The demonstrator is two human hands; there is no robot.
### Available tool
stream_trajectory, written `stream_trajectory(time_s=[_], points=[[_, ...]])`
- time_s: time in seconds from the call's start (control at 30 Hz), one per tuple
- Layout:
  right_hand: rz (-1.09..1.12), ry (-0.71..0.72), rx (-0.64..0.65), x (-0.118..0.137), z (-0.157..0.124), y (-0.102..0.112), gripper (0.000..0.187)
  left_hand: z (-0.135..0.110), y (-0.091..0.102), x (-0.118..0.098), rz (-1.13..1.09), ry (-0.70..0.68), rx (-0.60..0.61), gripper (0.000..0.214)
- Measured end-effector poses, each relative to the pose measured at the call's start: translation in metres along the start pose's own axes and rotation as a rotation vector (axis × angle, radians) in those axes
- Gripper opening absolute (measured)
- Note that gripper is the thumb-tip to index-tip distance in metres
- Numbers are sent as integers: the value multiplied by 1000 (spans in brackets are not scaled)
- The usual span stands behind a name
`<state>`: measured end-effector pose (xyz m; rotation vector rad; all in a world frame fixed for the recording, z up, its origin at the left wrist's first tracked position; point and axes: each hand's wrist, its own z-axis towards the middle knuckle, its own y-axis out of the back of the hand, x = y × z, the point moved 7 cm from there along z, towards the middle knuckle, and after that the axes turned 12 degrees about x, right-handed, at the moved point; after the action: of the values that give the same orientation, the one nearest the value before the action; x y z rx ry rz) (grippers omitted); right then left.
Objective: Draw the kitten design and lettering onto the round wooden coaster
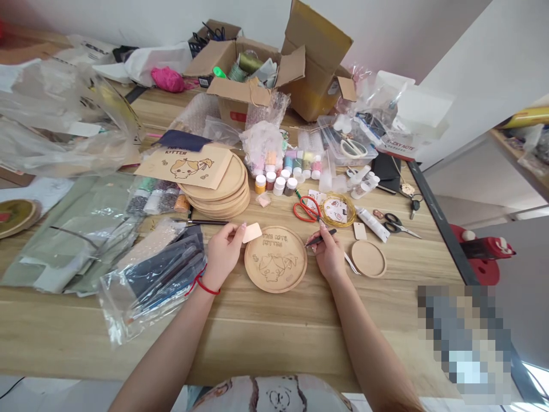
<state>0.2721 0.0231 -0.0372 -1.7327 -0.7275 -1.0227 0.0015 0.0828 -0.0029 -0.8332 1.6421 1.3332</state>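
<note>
The left hand pinches a small peach-coloured pad between thumb and fingers, narrowly closed on it, just above the upper left edge of a round wooden plate. The right hand grips a slim dark pen or paintbrush, which one cannot tell, like a writing tool, with its tip pointing left just beside the plate's upper right edge. The plate lies flat on the wooden desk between the two hands, with lettering and a kitten drawing on its face. A red cord bracelet circles the left wrist. Behind the plate stands a stack of wooden discs, and a paper card printed with a kitten leans on it. Small paint jars stand in a group beyond the plate, near red-handled scissors and a coil of gold wire. A smaller wooden disc lies to the right of the right hand, and metal scissors lie farther right. A clear bag of brushes lies to the left of the left hand, and an open cardboard box sits at the far side of the desk.
</note>
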Motion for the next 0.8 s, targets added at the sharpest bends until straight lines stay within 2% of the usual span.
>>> stream_trajectory(time_s=[0.53,0.8], points=[[-26,-1,64,4,-3,-6,29,0,-1,0,5,9,-1,33],[-29,33,101,8,-5,-9,32,1,5,5,33,-3,-75,29]])
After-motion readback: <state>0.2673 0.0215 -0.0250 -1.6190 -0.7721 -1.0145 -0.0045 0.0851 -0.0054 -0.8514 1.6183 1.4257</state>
